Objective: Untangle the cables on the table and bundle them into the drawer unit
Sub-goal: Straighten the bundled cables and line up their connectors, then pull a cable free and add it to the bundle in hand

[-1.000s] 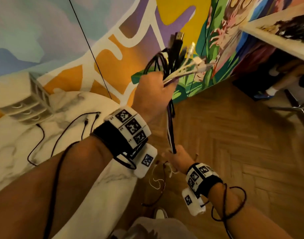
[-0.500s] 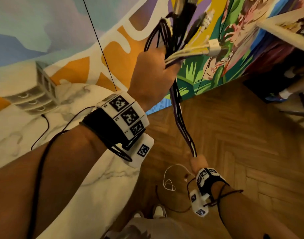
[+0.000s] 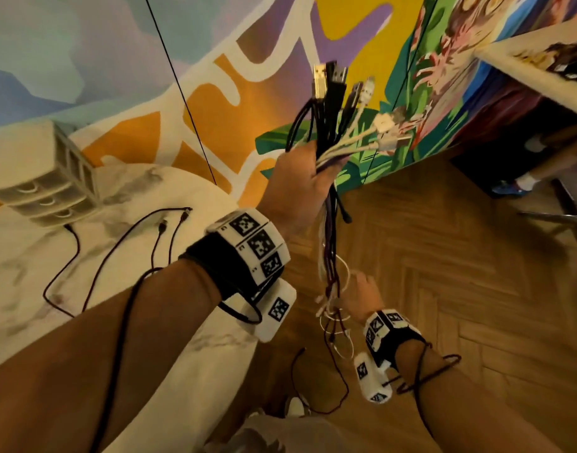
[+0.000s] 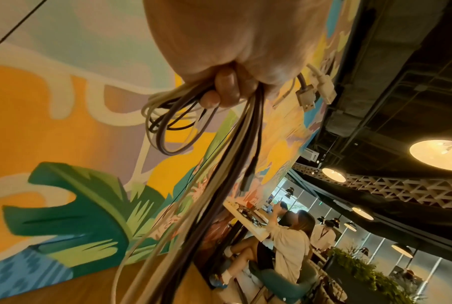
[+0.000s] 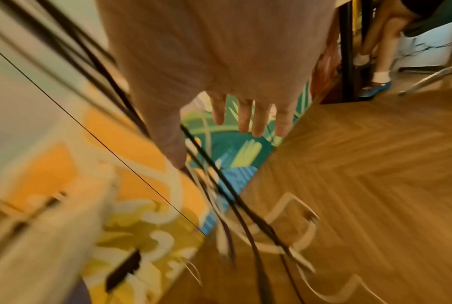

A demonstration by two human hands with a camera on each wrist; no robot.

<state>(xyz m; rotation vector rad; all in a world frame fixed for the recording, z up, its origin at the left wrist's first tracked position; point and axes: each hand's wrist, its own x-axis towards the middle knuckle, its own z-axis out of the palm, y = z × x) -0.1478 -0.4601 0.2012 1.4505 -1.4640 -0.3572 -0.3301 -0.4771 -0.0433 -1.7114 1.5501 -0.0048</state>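
Observation:
My left hand (image 3: 300, 188) is raised beside the table and grips a bundle of black, purple and white cables (image 3: 329, 132), plugs fanned out above the fist. In the left wrist view its fingers (image 4: 224, 88) curl round the strands (image 4: 219, 164). The loose cable ends (image 3: 333, 289) hang down over the floor. My right hand (image 3: 362, 295) is low beside those ends, fingers (image 5: 245, 115) straight and spread, holding nothing. Black cables (image 3: 117, 243) lie on the marble table (image 3: 25, 289). The white drawer unit (image 3: 45, 184) stands at its far left.
The round table's edge (image 3: 215, 354) runs just left of the hanging cables. Wooden floor (image 3: 444, 256) lies to the right, a mural wall (image 3: 215, 93) behind. Another table (image 3: 525, 70) and a seated person's leg and shoe (image 3: 522, 181) are at the upper right.
My right hand has let go of the lower end of the bundle, which it gripped in both earlier frames. Its fingers are now spread. My left hand has come down a little with the cables.

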